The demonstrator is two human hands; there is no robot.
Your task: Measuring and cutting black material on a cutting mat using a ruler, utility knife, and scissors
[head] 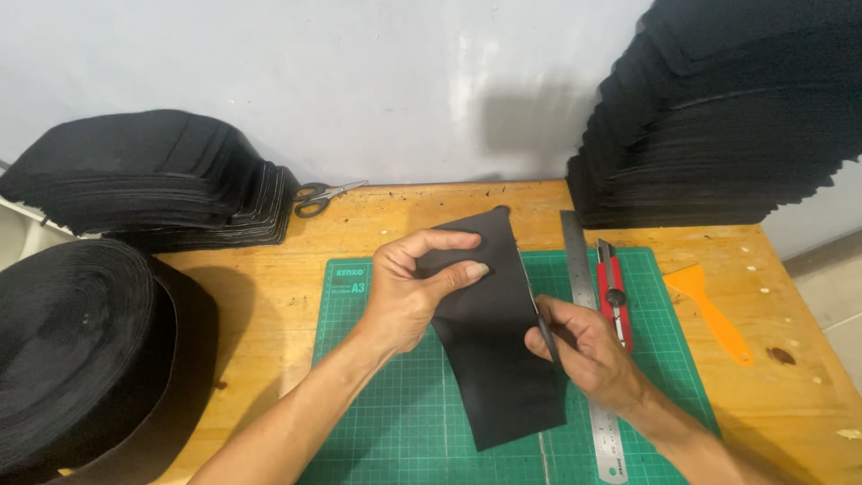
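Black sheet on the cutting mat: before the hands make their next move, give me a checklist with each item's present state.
1. Left hand grips the black sheet at its upper left edge: ok.
2. Right hand pinches the sheet's right edge: ok.
3. Sheet lies flat on the green cutting mat: not ok, its upper part is lifted.
4. Steel ruler apart from the sheet: ok.
5. Red utility knife lies untouched beside the ruler: ok.
6. Knife blade retracted: cannot tell.
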